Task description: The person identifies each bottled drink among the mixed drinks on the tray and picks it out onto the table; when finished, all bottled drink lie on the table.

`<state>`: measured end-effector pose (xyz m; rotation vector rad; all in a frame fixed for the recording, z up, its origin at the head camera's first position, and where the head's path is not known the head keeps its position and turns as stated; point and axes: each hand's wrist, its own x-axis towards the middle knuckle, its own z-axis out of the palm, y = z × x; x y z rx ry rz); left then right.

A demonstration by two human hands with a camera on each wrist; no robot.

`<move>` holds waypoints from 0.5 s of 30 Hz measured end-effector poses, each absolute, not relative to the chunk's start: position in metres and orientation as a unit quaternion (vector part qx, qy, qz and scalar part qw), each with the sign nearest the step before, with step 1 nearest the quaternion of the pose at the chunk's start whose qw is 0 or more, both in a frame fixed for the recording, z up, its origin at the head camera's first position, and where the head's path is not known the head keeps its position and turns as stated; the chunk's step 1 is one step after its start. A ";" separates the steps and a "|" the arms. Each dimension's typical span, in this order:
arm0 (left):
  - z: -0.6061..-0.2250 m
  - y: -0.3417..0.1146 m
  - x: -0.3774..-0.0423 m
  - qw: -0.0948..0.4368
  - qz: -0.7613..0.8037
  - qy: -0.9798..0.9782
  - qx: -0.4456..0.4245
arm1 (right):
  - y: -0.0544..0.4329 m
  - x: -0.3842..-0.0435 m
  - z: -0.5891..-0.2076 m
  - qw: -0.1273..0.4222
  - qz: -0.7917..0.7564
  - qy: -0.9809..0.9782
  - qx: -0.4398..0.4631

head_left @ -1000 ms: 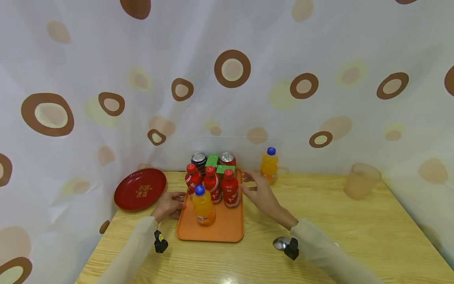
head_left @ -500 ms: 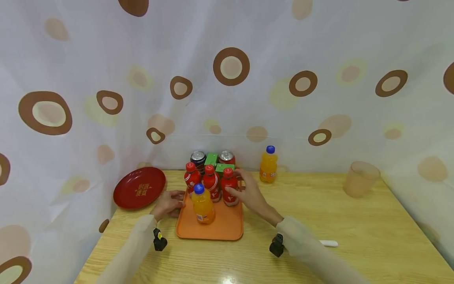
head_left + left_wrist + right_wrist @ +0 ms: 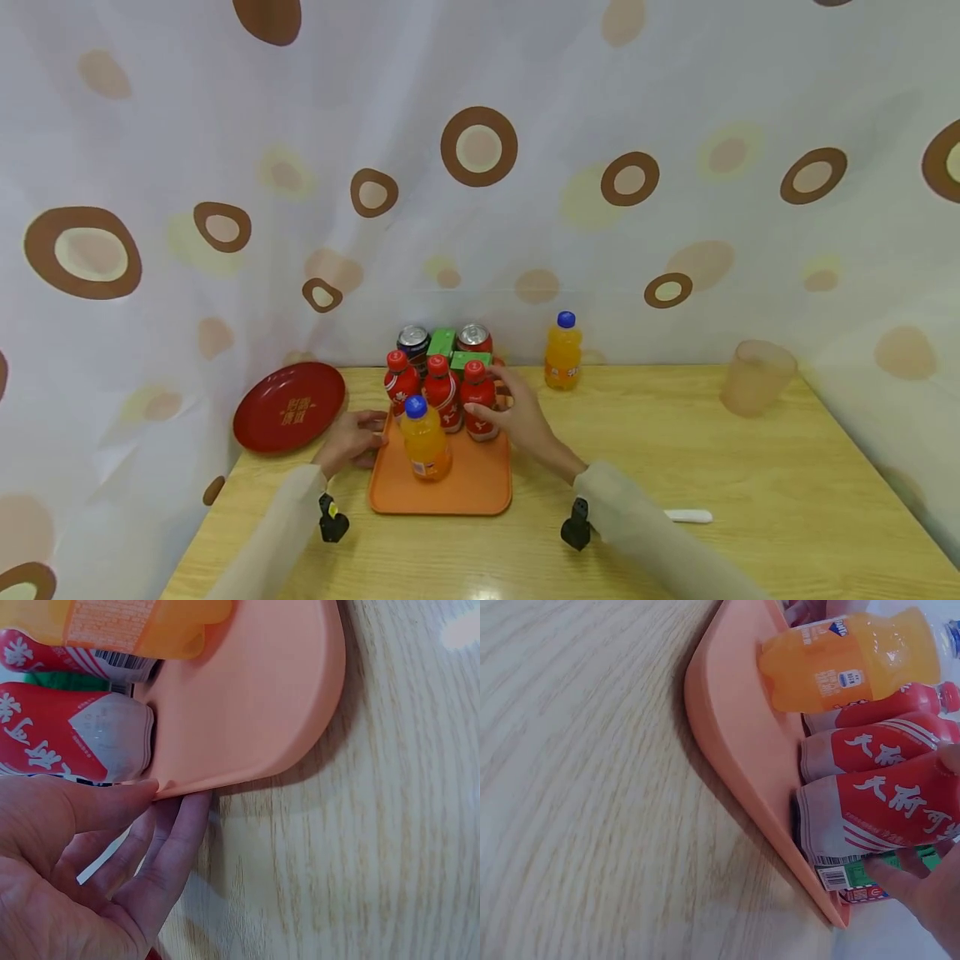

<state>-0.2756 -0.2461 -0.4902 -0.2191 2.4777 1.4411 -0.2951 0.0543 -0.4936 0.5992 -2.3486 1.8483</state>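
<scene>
An orange tray (image 3: 468, 487) carries drinks. At its left rim my left hand (image 3: 351, 440) pinches the edge; the left wrist view shows the thumb on top and fingers beneath. My right hand (image 3: 525, 419) grips the rightmost red cola bottle (image 3: 892, 806), thumb across its front and fingers behind. Two more red bottles, left (image 3: 401, 385) and middle (image 3: 441, 398), stand in the same row. In front of them is an orange soda bottle (image 3: 425, 446) with a blue cap. Behind are a dark can (image 3: 413, 343), a red can (image 3: 475, 338) and green boxes (image 3: 442, 343).
A red oval plate (image 3: 288, 408) lies left of the tray. Another orange soda bottle (image 3: 562, 354) stands by the patterned curtain at the back. A translucent cup (image 3: 756, 379) is at the far right. From behind the right sleeve sticks a white handle (image 3: 690, 517).
My right hand has moved left from beside the tray onto the rightmost red bottle and closed round it. My left hand has stayed at the tray's rim.
</scene>
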 end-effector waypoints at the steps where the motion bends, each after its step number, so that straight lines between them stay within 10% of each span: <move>1: -0.490 -0.247 -0.275 0.132 0.496 0.855 -0.076 | 0.053 -0.294 -0.493 0.042 0.610 -0.768 0.193; 15: -0.492 -0.246 -0.275 0.140 0.512 0.843 -0.081 | 0.055 -0.289 -0.485 0.023 0.583 -0.795 0.169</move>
